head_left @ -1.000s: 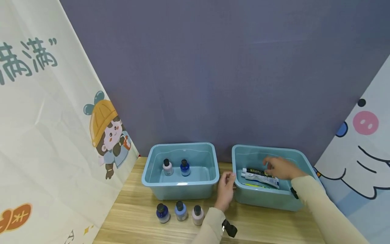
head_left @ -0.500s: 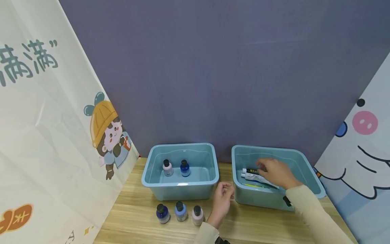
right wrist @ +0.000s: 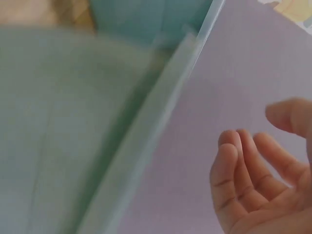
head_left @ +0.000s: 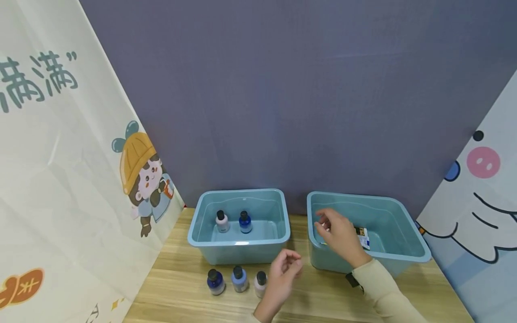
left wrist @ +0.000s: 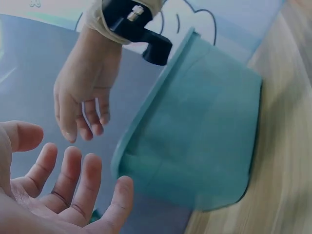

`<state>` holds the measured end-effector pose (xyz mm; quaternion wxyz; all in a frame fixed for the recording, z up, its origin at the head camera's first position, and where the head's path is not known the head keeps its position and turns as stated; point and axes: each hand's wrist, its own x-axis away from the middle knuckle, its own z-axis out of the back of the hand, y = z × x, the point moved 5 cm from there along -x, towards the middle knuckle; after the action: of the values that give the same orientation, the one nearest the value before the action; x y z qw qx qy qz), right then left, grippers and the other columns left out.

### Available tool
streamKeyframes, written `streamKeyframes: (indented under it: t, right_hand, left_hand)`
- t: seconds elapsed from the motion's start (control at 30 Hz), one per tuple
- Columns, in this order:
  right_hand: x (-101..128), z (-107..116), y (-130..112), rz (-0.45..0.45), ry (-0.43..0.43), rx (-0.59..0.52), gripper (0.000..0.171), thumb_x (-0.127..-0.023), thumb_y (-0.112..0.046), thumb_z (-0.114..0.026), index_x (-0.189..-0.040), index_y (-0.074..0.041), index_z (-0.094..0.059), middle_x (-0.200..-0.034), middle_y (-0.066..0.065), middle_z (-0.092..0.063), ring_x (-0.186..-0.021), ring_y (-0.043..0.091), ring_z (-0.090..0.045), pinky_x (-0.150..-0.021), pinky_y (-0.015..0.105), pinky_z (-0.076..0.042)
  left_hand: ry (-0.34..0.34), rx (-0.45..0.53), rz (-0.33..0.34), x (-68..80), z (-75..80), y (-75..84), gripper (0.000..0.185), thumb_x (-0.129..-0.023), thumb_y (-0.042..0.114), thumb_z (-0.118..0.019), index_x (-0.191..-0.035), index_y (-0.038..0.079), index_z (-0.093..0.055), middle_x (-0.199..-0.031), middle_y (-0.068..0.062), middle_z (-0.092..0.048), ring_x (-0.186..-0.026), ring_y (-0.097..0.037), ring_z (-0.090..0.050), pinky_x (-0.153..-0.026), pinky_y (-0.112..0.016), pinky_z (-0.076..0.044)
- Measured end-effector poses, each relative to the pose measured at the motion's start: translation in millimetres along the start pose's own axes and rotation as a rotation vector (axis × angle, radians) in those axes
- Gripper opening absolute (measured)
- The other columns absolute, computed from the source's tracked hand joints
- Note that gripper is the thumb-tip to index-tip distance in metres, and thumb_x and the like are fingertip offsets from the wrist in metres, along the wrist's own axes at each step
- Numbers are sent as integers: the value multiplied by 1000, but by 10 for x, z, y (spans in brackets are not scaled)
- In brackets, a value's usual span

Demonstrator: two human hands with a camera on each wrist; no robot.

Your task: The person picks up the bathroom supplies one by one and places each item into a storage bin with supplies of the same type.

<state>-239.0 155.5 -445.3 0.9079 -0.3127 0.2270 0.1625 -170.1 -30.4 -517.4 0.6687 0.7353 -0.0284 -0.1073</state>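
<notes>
Fingers of both hands loose, holding nothing. Right hand hangs above the near-left corner of the right bin, fingers slack and slightly bent, palm down. Left hand hovers over the tabletop, fingers spread and half curled, palm up, nothing between them.

Largest first. Right bin: teal plastic, directly under the right fingers. Left bin: same make, beyond and to the left of the left fingers. Toothpaste tube: lies flat on the floor of the right bin, just behind the right fingers. Three small bottles stand in a row on the tabletop, the nearest one tucked just beside the left fingers. Two more bottles stand upright inside the left bin.

Handling, judged: tube looks light and soft-walled, will dent under a hard squeeze; take it across the middle of its width, thumb against fingers. The bottles look rigid, smooth, light and easy to tip; take one round the body below the cap.

Hard to make out: the right hand covers most of the tube, only its far end shows. Whatever else lies under the hand is hidden. Right wrist view is blurred. The pale bottle is partly behind the left hand.
</notes>
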Motion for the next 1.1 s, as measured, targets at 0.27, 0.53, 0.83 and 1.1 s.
streamKeyframes:
  t: [0.27,0.53,0.83,1.1]
  right_hand:
    - [61,-388,-285,-2,-13,-81,43,-93,-16,-76,-132,-7,-59,-116,8,-64,-99,23,-68,-81,42,-58]
    - [132,-793,-386,-73,-35,-93,57,-96,-26,-73,-142,-1,-51,-142,20,-53,-127,40,-57,-99,58,-50]
    - [183,-1186,-226,-247,-63,-215,58,-104,-36,-59,-153,-9,-42,-156,24,-40,-137,46,-49,-105,65,-42]
    - [251,-1458,-154,-379,-44,-553,53,-109,-32,-51,-159,-27,-33,-164,14,-35,-148,38,-39,-114,61,-36]
  left_hand:
    - [126,-148,-63,139,411,115,10,-98,14,-66,-108,10,-65,-97,-14,-68,-84,-10,-64,-79,-24,-53]
    - [311,-354,-129,192,926,170,8,-98,15,-68,-104,19,-66,-94,0,-67,-82,-8,-63,-76,-25,-53]
    - [511,-611,-160,282,1415,173,7,-94,10,-71,-99,15,-70,-96,10,-63,-90,-5,-59,-84,-31,-55]
    - [624,-754,-182,355,1652,103,12,-91,7,-74,-95,18,-71,-102,3,-65,-101,-12,-54,-88,-36,-46]
